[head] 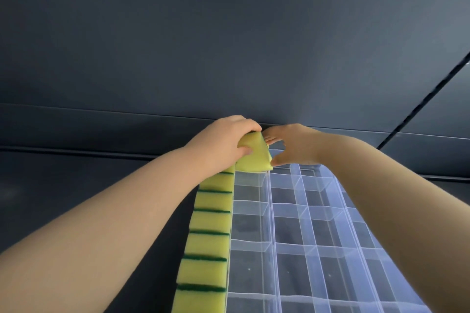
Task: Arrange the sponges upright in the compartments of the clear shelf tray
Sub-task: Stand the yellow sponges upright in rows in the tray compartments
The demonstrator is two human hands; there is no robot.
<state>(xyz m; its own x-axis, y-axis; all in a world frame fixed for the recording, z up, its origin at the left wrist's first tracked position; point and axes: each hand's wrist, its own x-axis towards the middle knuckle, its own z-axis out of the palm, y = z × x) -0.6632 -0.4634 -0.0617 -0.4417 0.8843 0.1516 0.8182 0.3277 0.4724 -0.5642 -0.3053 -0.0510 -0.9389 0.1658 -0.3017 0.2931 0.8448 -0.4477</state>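
One sponge (254,157), tilted, corner uppermost

Upright yellow sponges (206,244) line the clear tray (318,249) on its left, a tilted sponge (254,157) at the far end

The scene is rather dim, with soft, even light whose source cannot be told. The dark wall (229,33) becomes paler towards the upper right. The clear tray (315,249) carries faint pale reflections on its walls. The wide lens bends straight lines near the edges. The near forearms (89,236) look slightly soft.
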